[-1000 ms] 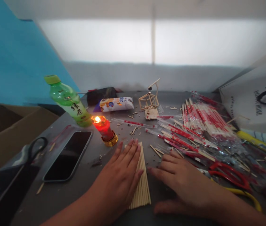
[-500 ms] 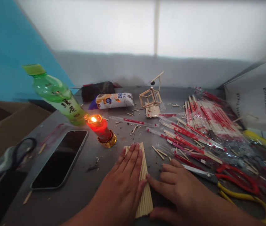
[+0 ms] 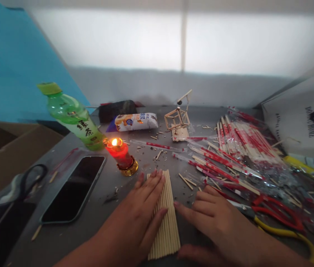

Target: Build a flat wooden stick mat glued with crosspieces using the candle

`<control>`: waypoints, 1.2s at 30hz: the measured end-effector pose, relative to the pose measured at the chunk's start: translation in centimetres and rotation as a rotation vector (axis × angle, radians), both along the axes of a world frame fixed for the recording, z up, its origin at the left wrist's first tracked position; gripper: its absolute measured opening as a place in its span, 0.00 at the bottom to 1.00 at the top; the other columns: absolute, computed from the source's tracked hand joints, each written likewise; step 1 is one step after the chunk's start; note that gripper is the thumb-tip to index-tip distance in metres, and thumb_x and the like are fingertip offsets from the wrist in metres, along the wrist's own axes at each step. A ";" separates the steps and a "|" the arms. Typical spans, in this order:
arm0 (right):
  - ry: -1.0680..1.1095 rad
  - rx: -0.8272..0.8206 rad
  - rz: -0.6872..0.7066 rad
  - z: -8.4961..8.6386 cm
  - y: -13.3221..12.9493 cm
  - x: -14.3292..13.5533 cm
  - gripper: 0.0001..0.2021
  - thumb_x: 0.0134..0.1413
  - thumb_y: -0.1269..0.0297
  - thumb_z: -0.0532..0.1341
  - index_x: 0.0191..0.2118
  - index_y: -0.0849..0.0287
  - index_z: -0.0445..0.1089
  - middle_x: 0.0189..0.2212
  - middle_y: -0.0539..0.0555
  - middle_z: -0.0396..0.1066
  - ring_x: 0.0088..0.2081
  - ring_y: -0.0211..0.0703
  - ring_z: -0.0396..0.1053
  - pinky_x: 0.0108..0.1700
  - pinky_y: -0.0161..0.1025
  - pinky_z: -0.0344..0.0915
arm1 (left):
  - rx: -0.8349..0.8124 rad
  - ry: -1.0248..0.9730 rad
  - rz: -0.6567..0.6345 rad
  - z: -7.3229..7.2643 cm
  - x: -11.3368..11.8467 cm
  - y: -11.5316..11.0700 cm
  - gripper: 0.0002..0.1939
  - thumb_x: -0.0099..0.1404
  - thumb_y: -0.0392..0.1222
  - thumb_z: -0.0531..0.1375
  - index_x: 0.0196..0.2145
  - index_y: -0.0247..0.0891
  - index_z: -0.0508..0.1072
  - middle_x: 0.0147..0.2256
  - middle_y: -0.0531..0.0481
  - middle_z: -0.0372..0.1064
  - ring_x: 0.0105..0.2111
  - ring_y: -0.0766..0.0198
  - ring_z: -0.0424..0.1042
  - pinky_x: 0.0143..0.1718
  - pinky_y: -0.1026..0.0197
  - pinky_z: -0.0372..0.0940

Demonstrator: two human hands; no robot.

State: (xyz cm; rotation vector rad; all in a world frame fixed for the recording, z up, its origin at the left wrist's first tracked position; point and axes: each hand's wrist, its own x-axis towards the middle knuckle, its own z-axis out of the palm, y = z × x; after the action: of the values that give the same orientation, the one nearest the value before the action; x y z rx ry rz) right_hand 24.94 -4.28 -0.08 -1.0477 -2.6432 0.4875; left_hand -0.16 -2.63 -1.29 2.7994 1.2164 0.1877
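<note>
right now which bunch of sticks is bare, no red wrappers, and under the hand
The flat sticks mat under the left hand. The pile of wrapped sticks at right sits in red-printed sleeves, untouched.

Left: bare table point(image 3: 95, 222) between phone point(image 3: 73, 189) and left hand point(image 3: 137, 218) | ahead: lit candle point(image 3: 120, 155) and bottle point(image 3: 72, 116) blocked | right: wrapped chopsticks point(image 3: 229, 155), scissors point(image 3: 276, 218) crowded beside right hand point(image 3: 215, 222)
</note>
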 end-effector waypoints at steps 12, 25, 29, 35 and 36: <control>0.028 0.054 0.042 -1.7 0.6 -0.5 0.25 0.63 0.44 0.61 0.55 0.59 0.72 0.29 0.51 0.77 0.32 0.46 0.71 0.41 0.46 0.57 | -0.167 -0.002 -0.063 2.0 -1.4 0.5 0.51 0.58 0.62 0.67 0.68 0.28 0.58 0.69 0.34 0.48 0.67 0.38 0.55 0.64 0.37 0.57; 0.041 0.102 -0.016 -2.0 0.8 -0.4 0.27 0.63 0.46 0.62 0.59 0.59 0.69 0.31 0.52 0.77 0.33 0.49 0.72 0.43 0.48 0.61 | -0.186 -0.122 -0.038 2.3 -1.5 0.3 0.51 0.57 0.58 0.70 0.70 0.38 0.54 0.68 0.39 0.51 0.67 0.39 0.54 0.68 0.38 0.48; 0.012 0.161 -0.092 -2.0 0.5 -1.2 0.21 0.67 0.56 0.59 0.59 0.62 0.68 0.35 0.54 0.78 0.37 0.51 0.74 0.47 0.52 0.61 | -0.179 -0.137 -0.046 2.1 -1.7 0.3 0.52 0.58 0.58 0.69 0.71 0.39 0.50 0.69 0.39 0.51 0.68 0.40 0.53 0.68 0.39 0.49; -0.010 0.127 -0.074 -2.5 0.4 -1.8 0.20 0.66 0.61 0.60 0.59 0.66 0.69 0.33 0.56 0.77 0.36 0.53 0.73 0.44 0.51 0.64 | -0.177 -0.181 -0.056 1.5 -1.7 0.5 0.54 0.59 0.58 0.69 0.72 0.43 0.47 0.69 0.40 0.50 0.67 0.40 0.55 0.67 0.37 0.51; -0.001 0.121 -0.073 -2.5 0.4 -1.8 0.20 0.65 0.61 0.61 0.59 0.66 0.69 0.32 0.56 0.77 0.35 0.52 0.73 0.43 0.51 0.64 | -0.183 -0.185 -0.050 1.4 -1.7 0.5 0.53 0.58 0.58 0.69 0.72 0.45 0.47 0.69 0.41 0.51 0.67 0.40 0.56 0.67 0.37 0.51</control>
State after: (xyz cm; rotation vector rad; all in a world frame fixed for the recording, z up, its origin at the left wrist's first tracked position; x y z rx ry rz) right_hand 23.16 -3.85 -2.62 -1.1017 -2.5879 0.3073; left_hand -1.83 -2.13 0.13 2.5866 1.0636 0.3076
